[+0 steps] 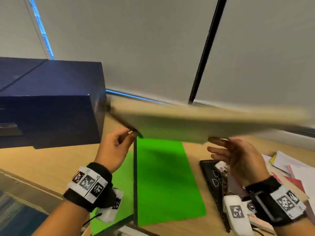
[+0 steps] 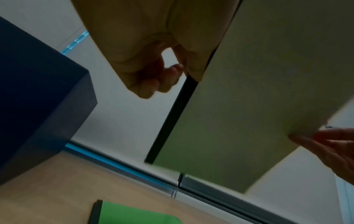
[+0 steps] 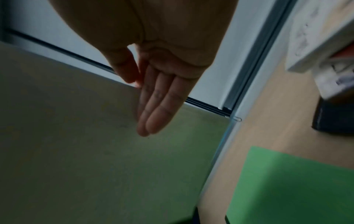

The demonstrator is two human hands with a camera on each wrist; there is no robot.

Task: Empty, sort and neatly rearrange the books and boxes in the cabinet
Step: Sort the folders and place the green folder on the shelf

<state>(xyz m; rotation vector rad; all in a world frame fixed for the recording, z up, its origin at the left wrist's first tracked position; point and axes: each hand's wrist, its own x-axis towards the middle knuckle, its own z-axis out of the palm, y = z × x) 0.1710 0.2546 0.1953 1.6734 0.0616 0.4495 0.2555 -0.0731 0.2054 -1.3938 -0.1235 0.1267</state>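
Observation:
A large flat beige book (image 1: 196, 123) with a dark spine is held in the air above the wooden top, tilted and blurred. My left hand (image 1: 129, 133) pinches its near left corner at the spine; in the left wrist view the thumb lies along the dark spine of the book (image 2: 239, 106) while my left hand (image 2: 172, 72) keeps its other fingers curled. My right hand (image 1: 219, 147) is under the book's near right edge with fingers straight. In the right wrist view my right hand (image 3: 153, 115) lies flat against the book's underside (image 3: 76, 136).
A green book (image 1: 163, 181) with a dark spine lies flat on the wooden top (image 1: 51, 164) under the held book. A dark blue box (image 1: 51, 103) stands at the left. A black book (image 1: 213, 178) and white papers (image 1: 289, 166) are piled at the right. Window blinds (image 1: 153, 40) close the back.

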